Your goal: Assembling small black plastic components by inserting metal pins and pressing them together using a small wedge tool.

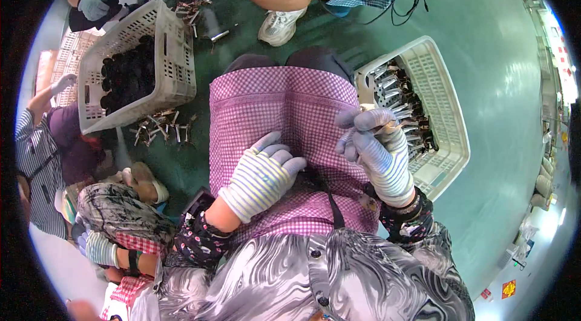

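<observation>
The right hand [380, 151] had its fingers clamped on a small metal part [387, 129], probably light, stiff and slippery; the left hand [263, 177] rested open-fingered on the checked apron [272, 103].

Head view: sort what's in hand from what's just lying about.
In hand:
right hand pinching a small metal part
left hand on the checked apron
right basket of metal parts

Lying about:
left basket of dark pieces
loose metal parts on the floor
</observation>
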Motion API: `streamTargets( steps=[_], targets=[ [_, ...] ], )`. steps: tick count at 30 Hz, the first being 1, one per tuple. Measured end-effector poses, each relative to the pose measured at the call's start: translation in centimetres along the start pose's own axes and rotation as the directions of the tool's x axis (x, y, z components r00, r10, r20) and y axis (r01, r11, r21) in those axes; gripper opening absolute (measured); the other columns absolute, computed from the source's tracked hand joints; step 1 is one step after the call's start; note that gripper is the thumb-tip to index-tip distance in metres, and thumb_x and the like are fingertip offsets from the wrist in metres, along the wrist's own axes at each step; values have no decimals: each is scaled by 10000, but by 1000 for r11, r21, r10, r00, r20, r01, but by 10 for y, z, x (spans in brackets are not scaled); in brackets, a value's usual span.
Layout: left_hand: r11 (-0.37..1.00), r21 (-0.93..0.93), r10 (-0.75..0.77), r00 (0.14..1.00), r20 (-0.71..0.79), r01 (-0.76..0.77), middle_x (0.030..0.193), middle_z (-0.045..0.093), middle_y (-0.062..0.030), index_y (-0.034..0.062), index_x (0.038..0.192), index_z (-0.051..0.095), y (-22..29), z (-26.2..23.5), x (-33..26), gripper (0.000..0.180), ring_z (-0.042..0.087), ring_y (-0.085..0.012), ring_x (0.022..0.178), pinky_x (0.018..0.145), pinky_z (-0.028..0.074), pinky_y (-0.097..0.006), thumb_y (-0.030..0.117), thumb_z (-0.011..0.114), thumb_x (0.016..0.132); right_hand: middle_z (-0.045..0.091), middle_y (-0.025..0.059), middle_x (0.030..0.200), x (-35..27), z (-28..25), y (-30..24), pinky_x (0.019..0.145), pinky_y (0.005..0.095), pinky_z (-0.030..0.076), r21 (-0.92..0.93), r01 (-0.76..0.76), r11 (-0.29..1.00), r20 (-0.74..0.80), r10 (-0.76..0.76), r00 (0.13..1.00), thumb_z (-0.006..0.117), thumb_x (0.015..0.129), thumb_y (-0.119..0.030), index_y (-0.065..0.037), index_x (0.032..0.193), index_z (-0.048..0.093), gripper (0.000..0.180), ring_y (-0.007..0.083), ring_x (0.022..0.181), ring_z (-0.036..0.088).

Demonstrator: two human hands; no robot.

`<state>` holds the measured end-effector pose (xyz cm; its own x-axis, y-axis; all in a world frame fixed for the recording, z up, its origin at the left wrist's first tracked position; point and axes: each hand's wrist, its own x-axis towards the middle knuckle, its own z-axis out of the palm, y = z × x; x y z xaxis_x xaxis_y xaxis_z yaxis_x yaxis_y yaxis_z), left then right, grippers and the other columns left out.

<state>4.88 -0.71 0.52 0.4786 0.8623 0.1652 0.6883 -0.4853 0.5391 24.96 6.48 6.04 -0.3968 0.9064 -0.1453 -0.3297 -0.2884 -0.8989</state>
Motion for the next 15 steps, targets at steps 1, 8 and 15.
streamTargets(
  steps=[1,8,15],
  targets=[
    [1000,1,2,1000,2,-2,800,559,-63,107,953,583,4,-12,2,320,571,-257,810,903,427,-413,104,640,639,579,109,1036,-2,-1,-2,634,224,472,-5,-59,998,20,59,998,537,859,-31,-77,968,523,119,74,665,542],
    [171,-932,-609,778,155,320,1028,591,-75,12,1153,499,25,-38,0,288,562,-124,924,808,473,-263,43,517,867,581,58,921,-3,13,23,723,252,452,-290,147,946,220,-83,972,701,723,14,-79,950,529,300,118,802,556],
    [-303,-940,-380,885,270,156,1310,398,-94,47,1409,137,27,-31,-1,706,519,-181,1036,845,457,-316,489,375,914,582,80,782,18,26,10,600,341,467,-571,477,669,504,-173,846,639,544,86,-104,870,529,394,270,707,588]
  ],
)
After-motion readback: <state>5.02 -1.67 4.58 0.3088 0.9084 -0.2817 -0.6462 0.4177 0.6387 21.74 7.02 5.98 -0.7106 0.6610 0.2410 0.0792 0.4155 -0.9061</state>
